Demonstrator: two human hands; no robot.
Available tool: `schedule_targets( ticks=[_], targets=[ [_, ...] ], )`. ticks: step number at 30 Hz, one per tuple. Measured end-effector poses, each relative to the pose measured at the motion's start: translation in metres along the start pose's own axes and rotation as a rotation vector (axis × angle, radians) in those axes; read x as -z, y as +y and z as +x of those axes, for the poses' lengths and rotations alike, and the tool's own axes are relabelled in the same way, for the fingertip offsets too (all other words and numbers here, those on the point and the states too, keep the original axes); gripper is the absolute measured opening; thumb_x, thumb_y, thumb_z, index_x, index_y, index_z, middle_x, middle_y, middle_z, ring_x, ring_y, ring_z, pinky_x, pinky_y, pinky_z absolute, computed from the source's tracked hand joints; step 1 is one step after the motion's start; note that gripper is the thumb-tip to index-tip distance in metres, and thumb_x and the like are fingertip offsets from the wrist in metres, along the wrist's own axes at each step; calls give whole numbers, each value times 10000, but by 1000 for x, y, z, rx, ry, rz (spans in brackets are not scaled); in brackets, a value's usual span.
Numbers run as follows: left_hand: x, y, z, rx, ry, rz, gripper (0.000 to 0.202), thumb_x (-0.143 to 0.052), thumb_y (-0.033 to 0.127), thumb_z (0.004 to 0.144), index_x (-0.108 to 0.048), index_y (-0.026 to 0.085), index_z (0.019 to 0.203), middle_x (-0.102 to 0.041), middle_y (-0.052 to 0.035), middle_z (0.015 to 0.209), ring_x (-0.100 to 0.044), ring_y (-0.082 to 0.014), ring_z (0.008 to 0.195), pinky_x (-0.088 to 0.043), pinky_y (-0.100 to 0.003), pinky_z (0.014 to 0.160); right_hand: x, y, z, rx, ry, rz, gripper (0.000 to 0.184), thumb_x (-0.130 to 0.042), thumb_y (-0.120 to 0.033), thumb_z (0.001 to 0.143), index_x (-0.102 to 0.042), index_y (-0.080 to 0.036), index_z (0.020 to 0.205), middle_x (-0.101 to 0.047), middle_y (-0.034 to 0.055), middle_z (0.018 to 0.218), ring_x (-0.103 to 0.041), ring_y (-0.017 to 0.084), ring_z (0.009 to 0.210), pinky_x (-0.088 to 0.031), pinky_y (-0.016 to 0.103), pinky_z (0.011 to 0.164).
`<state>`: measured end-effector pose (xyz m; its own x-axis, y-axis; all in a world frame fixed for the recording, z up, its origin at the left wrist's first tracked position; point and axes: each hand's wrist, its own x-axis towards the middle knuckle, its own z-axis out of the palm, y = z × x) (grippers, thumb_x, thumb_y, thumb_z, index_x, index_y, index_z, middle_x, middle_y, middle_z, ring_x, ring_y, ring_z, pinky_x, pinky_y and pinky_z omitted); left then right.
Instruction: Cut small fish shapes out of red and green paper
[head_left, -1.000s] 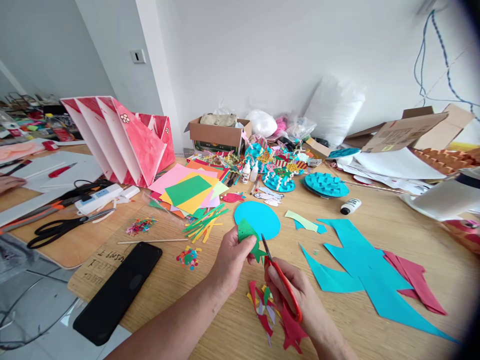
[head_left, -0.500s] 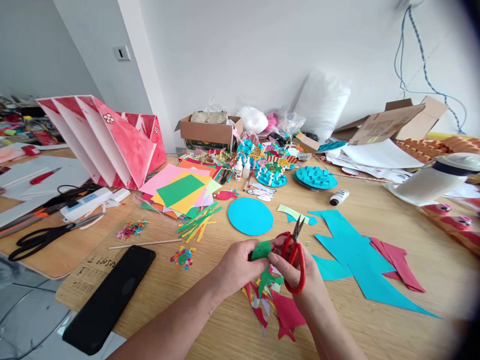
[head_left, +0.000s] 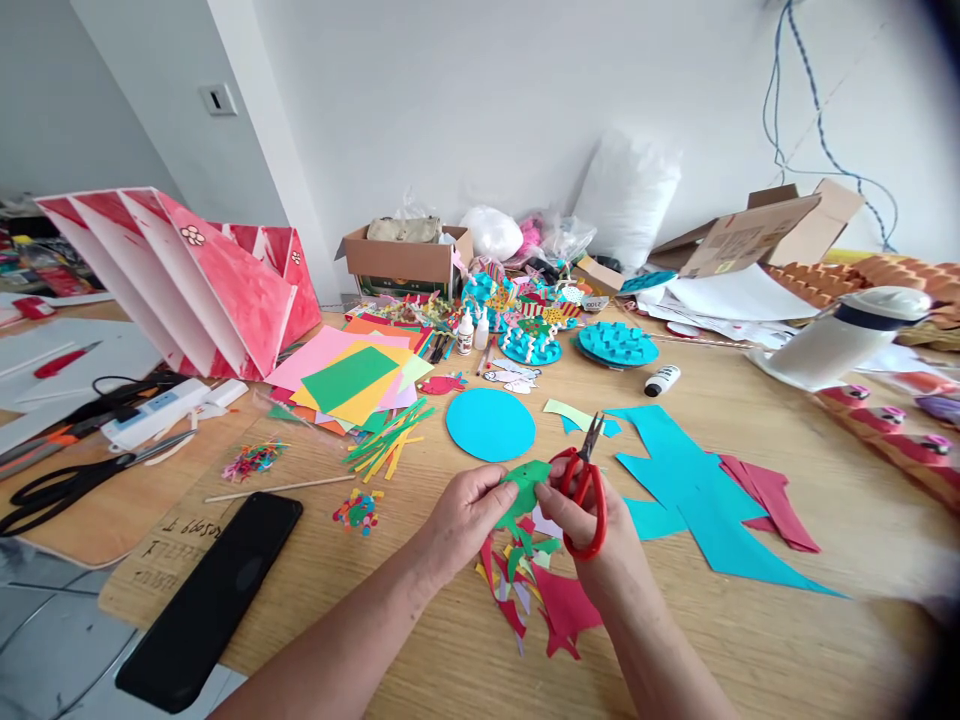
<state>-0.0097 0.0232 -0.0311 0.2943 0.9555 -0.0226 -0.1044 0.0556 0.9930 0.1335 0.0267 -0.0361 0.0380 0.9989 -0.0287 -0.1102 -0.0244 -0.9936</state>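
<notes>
A green paper fish (head_left: 523,484) is pinched between my two hands over the table. My left hand (head_left: 471,512) grips its left side with thumb and fingers. My right hand (head_left: 596,525) holds its right edge with the fingertips, while red-handled scissors (head_left: 587,490) hang in that same hand, blades pointing up and away. Beneath the hands lies a heap of paper scraps, among them a crimson scrap (head_left: 566,605). Just beyond the hands is a blue paper circle (head_left: 491,424), flat on the table. To the right lies a cut-out blue sheet (head_left: 686,480).
At left are a black phone (head_left: 214,600), black scissors (head_left: 71,490) and a pink-and-white folded stand (head_left: 202,280). Coloured sheets (head_left: 352,380) are stacked mid-left. Glue bottles (head_left: 465,332) stand behind the circle. A marker (head_left: 662,380) and a white thermos (head_left: 847,335) lie to the right.
The green paper fish has been opened out from its bent shape and now shows flat between both hands. The camera view has shifted slightly; the scissors remain in my right hand.
</notes>
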Motion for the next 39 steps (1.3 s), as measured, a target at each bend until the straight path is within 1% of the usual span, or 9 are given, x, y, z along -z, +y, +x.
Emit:
schedule_targets(
  ticks=[3,7,12,17,22,26,31,36,39],
  targets=[
    [-1,-3,1,-3,-8,24,271,-513,392,775,-630,160,850,-521,8,683,-416,-113,606,-325,-210,561,-1,0,-1,-2,5,18,265,-704,-310,618,-495,-198,736,-479,-39,618,-433,116,522,-365,234,470],
    [-2,-6,3,-11,14,133,186,-531,309,757,-607,148,815,-453,27,644,-365,-101,594,-296,-203,546,-2,-1,-2,-11,-15,10,255,-699,-321,631,-503,-198,738,-470,-49,583,-423,116,519,-357,233,477],
    [-1,-2,2,26,13,208,163,-539,298,743,-567,147,689,-363,43,575,-312,-93,552,-254,-204,509,1,-3,-1,-2,-22,-13,248,-692,-321,642,-508,-200,757,-487,-38,616,-438,122,529,-375,243,495],
    [0,-1,0,34,-13,22,273,-522,397,772,-629,147,800,-467,9,636,-382,-106,576,-311,-203,537,2,1,1,23,27,23,235,-700,-299,634,-527,-197,757,-496,-30,638,-449,121,528,-371,235,468],
    [0,-11,-2,69,102,-105,361,-474,475,797,-644,164,861,-526,-3,659,-412,-109,565,-337,-202,514,3,7,2,41,67,39,214,-695,-296,654,-539,-205,770,-498,-43,634,-447,114,534,-364,230,484],
    [0,-10,-2,74,57,-106,434,-399,502,827,-633,152,936,-540,-22,706,-418,-112,586,-333,-205,503,2,6,0,60,95,31,211,-699,-283,655,-535,-207,765,-499,-45,646,-436,109,537,-347,225,479],
    [1,-8,2,12,16,55,312,-599,366,728,-639,165,963,-527,14,685,-423,-104,610,-333,-199,559,-2,4,-5,86,54,-11,203,-689,-280,664,-526,-209,762,-489,-51,626,-406,106,518,-336,224,460],
    [1,-10,5,3,-16,81,271,-580,296,741,-638,148,961,-548,-1,729,-446,-118,670,-353,-212,630,-2,6,-4,50,19,18,206,-685,-275,670,-515,-204,762,-476,-53,622,-413,104,532,-340,221,479],
    [0,-8,4,25,-1,49,263,-600,291,719,-625,138,931,-510,17,679,-424,-106,631,-338,-202,594,-2,6,-3,42,21,32,222,-687,-280,665,-512,-196,771,-473,-46,619,-411,110,531,-342,230,479]
  ],
)
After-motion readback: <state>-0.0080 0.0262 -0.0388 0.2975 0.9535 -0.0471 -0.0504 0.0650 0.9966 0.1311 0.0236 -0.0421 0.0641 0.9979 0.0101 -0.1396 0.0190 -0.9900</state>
